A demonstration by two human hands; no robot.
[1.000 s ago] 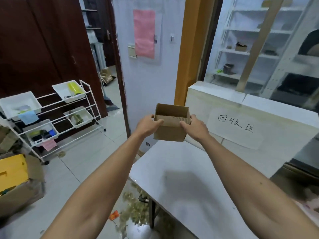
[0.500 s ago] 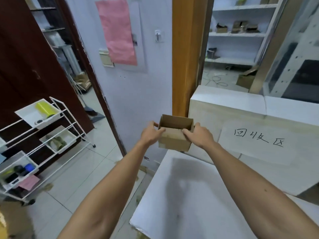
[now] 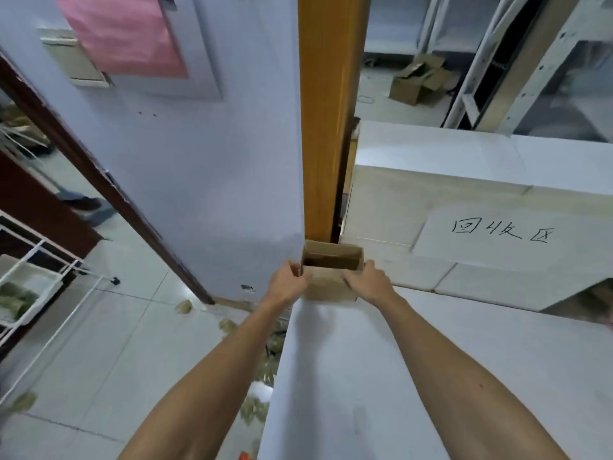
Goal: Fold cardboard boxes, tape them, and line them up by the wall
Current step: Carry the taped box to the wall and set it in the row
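A small brown cardboard box [image 3: 328, 283], open at the top, is held between both hands at the far left corner of the white table [image 3: 431, 376]. My left hand [image 3: 287, 285] grips its left side and my right hand [image 3: 366, 283] grips its right side. The box's bottom edge is at the table's surface, close to the wooden post [image 3: 326, 127] and the pale wall [image 3: 215, 177]. Whether it rests on the table I cannot tell.
A white block [image 3: 481, 240] with handwritten characters stands along the table's back. A white wire rack [image 3: 36, 287] with bins is at the left. Scraps litter the tiled floor [image 3: 132, 343]. An open cardboard box [image 3: 419, 83] lies on the floor beyond the post.
Both hands have carried the box forward and down toward the table's far left corner by the post. The view has tilted downward and moved closer to the wall.
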